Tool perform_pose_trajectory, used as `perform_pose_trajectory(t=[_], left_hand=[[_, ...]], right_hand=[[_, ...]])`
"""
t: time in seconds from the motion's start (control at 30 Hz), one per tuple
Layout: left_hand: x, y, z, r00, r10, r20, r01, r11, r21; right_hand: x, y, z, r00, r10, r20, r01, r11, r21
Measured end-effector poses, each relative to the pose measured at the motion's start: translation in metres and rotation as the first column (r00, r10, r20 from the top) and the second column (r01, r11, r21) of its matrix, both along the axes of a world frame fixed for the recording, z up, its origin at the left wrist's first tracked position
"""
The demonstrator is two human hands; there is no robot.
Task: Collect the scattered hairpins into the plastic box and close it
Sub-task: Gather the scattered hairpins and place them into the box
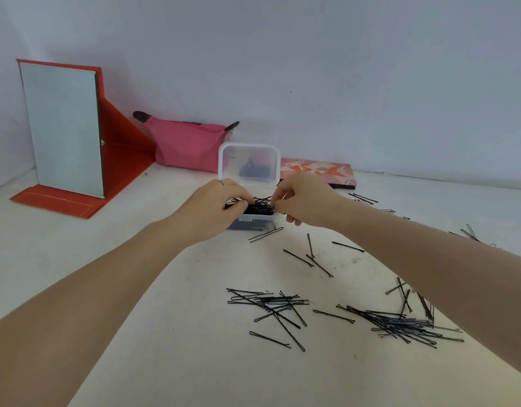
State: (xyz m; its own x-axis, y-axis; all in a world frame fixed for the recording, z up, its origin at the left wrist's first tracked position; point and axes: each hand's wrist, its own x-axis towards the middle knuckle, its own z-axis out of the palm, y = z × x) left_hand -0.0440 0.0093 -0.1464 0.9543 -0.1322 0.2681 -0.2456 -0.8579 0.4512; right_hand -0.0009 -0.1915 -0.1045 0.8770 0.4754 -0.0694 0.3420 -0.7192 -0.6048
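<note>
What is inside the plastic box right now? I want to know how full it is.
The plastic box holds a heap of black hairpins up to its rim. Both hands, left and right, cover its sides, hiding the rest.

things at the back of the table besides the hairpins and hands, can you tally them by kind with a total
mirror in a red folding stand: 1
pink pouch: 1
clear plastic box, lid up: 1
flat floral case: 1
Total: 4
</note>
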Motion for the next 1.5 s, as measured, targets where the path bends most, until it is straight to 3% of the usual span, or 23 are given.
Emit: perform_pose_trajectory(t=[0.23,0.5,0.6,0.67,0.73,0.87,1.0,1.13,1.23,1.37,1.5], left_hand=[[-0.002,-0.003,0.005,0.991,0.046,-0.127,-0.062,0.990,-0.124],[0.003,-0.007,0.011,0.986,0.076,-0.147,-0.093,0.989,-0.114],[0.005,-0.002,0.021,0.978,0.177,-0.113,-0.203,0.936,-0.289],[0.004,0.007,0.030,0.975,0.206,-0.078,-0.221,0.919,-0.326],[-0.002,0.010,0.036,0.980,0.191,-0.059,-0.200,0.941,-0.275],[-0.018,-0.007,0.037,0.998,0.068,-0.001,-0.068,0.989,-0.132],[-0.048,-0.038,0.038,0.993,-0.117,0.028,0.107,0.968,0.226],[-0.102,-0.053,0.023,0.929,-0.139,-0.342,0.246,0.924,0.293],[-0.123,-0.058,0.000,0.869,-0.097,-0.486,0.268,0.917,0.295],[-0.112,-0.070,-0.023,0.919,-0.043,-0.392,0.199,0.909,0.366],[-0.095,-0.107,-0.030,0.956,-0.080,-0.281,0.168,0.938,0.305]], right_hand=[[0.009,-0.008,0.034,0.996,-0.091,0.009,0.090,0.996,0.026],[0.013,-0.001,0.050,0.997,-0.029,-0.075,0.048,0.963,0.265],[0.005,0.009,0.025,0.999,0.005,-0.044,0.003,0.982,0.190],[0.000,0.009,0.008,0.996,0.044,0.076,-0.048,0.998,0.045],[-0.001,0.004,0.002,0.976,0.050,0.210,-0.050,0.999,-0.005],[-0.006,-0.018,0.014,0.965,-0.022,0.262,0.007,0.998,0.055],[-0.032,-0.063,0.014,0.974,0.039,0.221,-0.033,0.999,-0.030],[-0.085,-0.128,-0.019,0.974,0.117,0.195,-0.076,0.976,-0.205],[-0.113,-0.156,-0.052,0.968,0.074,0.241,-0.005,0.961,-0.277],[-0.123,-0.143,-0.069,0.983,-0.009,0.186,0.050,0.975,-0.214],[-0.129,-0.108,-0.056,0.997,-0.036,0.064,0.031,0.996,0.081]])
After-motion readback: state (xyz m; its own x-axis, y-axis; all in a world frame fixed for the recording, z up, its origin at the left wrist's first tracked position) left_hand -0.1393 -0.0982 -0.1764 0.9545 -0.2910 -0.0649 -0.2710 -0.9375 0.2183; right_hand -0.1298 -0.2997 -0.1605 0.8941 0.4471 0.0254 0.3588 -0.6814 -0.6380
